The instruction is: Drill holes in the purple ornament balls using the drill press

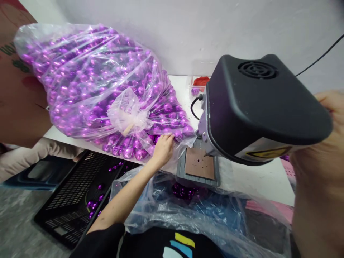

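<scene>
- A white table (258, 179) stands against a pale wall, with a grey floor below it at the left.
- At the far left a brown cardboard box (16, 89) leans beside the table edge.
- Beneath it on the floor lies a black slotted crate (72, 193) with a few loose purple balls in it.
- A large clear plastic bag of purple balls (99, 86) lies on the table, knotted at its front, taking up the left half of the surface.
- The left hand (162, 149) reaches up to the bag's lower right edge, fingers curled against the plastic and the balls there; whether it pinches one I cannot tell.
- Another clear plastic bag (188, 208) with a few purple balls spreads over the person's lap below the table.
- Just right of the hand sits a grey base plate (199, 165) under a black machine head (258, 107).
- The right hand (326, 107) is at the far right, blurred and very close to the camera, behind the machine head; its grip cannot be made out.
</scene>
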The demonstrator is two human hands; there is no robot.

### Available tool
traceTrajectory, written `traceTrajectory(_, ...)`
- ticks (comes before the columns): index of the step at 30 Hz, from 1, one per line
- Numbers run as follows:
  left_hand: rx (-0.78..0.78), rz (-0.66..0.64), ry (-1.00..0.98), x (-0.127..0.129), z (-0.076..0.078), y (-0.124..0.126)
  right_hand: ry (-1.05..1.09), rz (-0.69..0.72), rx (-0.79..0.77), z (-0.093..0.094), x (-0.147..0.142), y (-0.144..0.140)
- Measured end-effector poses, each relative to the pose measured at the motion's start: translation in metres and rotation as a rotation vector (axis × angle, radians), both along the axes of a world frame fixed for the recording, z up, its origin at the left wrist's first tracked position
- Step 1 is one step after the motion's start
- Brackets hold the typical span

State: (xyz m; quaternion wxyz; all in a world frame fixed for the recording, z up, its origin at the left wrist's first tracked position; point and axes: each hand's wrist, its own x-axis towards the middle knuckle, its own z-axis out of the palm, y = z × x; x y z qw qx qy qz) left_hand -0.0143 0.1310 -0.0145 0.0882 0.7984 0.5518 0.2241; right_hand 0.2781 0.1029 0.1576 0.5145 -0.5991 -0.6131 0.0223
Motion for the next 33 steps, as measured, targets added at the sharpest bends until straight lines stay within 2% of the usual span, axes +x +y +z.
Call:
traceTrajectory(2,0.030,-0.025,0.069,0.008,-0.007,0.025,0.076,0.017,0.017,0.000,-0.001,0.001)
traceTrajectory(4,0.028,-0.050,0.130,0.015,-0.008,0.036,0.090,0.008,0.022,0.002,-0.002,0.001)
traceTrajectory(7,0.003,-0.045,0.138,0.011,0.003,0.031,0.094,-0.002,0.009,0.006,-0.006,0.000)
traceTrajectory(9,-0.042,-0.033,0.030,0.000,0.015,0.017,0.124,0.011,0.000,0.009,-0.009,-0.001)
traceTrajectory(11,-0.124,0.002,-0.208,-0.013,0.029,-0.002,0.150,0.027,0.006,0.010,-0.011,-0.001)
traceTrajectory(14,-0.324,0.097,-0.772,-0.024,0.039,-0.030,0.162,0.054,0.041,0.008,-0.013,-0.001)
traceTrajectory(17,-0.717,0.061,-1.282,-0.017,0.036,-0.051,0.174,0.065,0.062,0.006,-0.014,0.000)
traceTrajectory(19,-0.966,-0.002,-1.507,-0.007,0.028,-0.059,0.183,0.065,0.057,0.005,-0.013,0.000)
traceTrajectory(21,-1.110,-0.025,-1.639,0.003,0.020,-0.063,0.187,0.076,0.045,0.005,-0.013,0.000)
traceTrajectory(24,-1.214,-0.032,-1.675,0.012,0.009,-0.064,0.191,0.098,0.043,0.007,-0.013,0.000)
traceTrajectory(29,-1.340,-0.094,-1.587,0.016,-0.004,-0.062,0.208,0.093,0.023,0.009,-0.013,0.001)
traceTrajectory(33,-1.260,-0.109,-1.590,0.021,-0.003,-0.062,0.200,0.085,0.020,0.009,-0.013,0.001)
